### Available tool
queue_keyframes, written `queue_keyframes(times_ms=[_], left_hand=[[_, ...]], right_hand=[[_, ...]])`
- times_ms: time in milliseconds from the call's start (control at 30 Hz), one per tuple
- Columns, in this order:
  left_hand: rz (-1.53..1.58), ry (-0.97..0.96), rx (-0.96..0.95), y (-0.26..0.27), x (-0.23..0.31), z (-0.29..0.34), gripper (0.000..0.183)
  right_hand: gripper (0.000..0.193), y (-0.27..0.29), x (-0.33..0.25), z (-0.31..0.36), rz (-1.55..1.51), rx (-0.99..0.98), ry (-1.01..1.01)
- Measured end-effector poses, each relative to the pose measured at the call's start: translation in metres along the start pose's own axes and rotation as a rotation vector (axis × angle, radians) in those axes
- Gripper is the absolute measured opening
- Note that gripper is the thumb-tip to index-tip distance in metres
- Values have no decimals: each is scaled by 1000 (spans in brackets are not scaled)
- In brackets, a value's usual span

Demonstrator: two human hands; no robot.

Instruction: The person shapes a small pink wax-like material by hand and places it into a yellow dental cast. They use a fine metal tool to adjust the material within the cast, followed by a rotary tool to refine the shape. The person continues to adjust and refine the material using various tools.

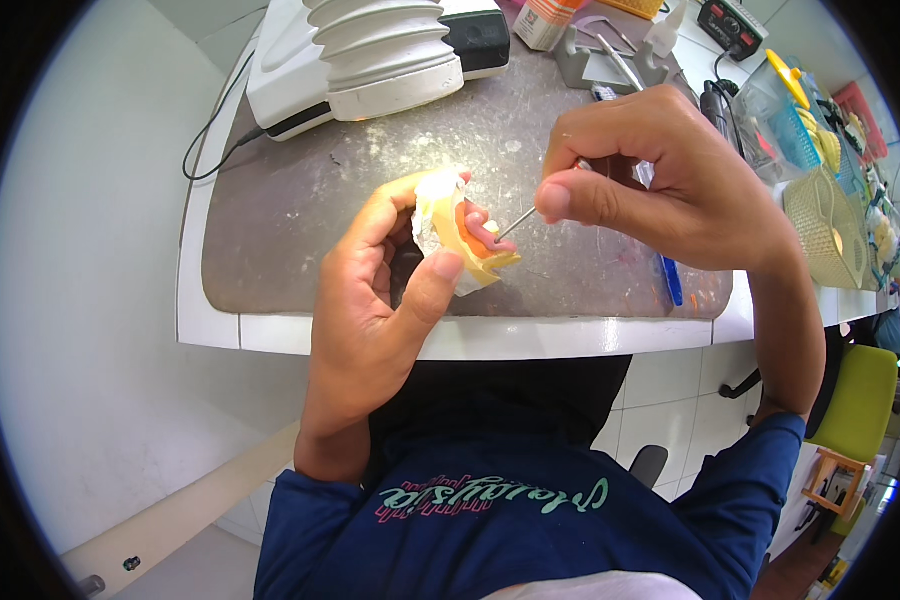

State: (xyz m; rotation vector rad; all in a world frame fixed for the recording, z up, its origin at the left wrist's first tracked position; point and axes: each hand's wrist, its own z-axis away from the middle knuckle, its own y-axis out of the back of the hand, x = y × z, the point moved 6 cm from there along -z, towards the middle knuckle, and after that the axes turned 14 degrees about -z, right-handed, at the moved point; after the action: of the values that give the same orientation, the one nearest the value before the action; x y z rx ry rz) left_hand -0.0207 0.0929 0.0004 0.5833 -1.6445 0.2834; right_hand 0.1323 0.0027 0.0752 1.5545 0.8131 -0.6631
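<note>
Left hand (385, 290) is raised above the near edge of the workbench (370, 200), fingers and thumb clamped around a yellowish dental cast (448, 225) carrying pink wax with set teeth. Right hand (660, 180) is closed, thumb and forefinger pinched together on a thin metal instrument (516, 222) whose tip meets the pink wax at the cast's right face. Cast sits between both hands, over the dark, dust-marked bench mat, not resting on it. Behind the hands, well apart: a white machine with a ribbed bellows hose (375, 50) at the far left of the bench, its black cable (210, 140) trailing off the left edge. A grey tool rack (590, 60) with instruments stands beyond the right hand. A blue-handled tool (670, 280) lies on the mat beneath the right wrist, partly hidden by it. At the right rim, a clear plastic basket (770, 120) and a woven basket (825, 225); contents too distorted to identify. A green chair (860, 390) stands lower right
</note>
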Motion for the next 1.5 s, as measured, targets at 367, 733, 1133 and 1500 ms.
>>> queue_keyframes(times_ms=[367,733,1133,1500], left_hand=[[27,-20,-88,6,-3,0,48],[78,18,-68,6,1,1,51],[97,-93,-80,10,-2,1,41],[119,-98,-64,11,-5,0,43]], right_hand=[[22,-10,-4,2,-37,81,118],[26,-15,1,4,105,4,35],[17,-10,-26,16,92,234,254],[21,-20,-35,12,180,174,196]])
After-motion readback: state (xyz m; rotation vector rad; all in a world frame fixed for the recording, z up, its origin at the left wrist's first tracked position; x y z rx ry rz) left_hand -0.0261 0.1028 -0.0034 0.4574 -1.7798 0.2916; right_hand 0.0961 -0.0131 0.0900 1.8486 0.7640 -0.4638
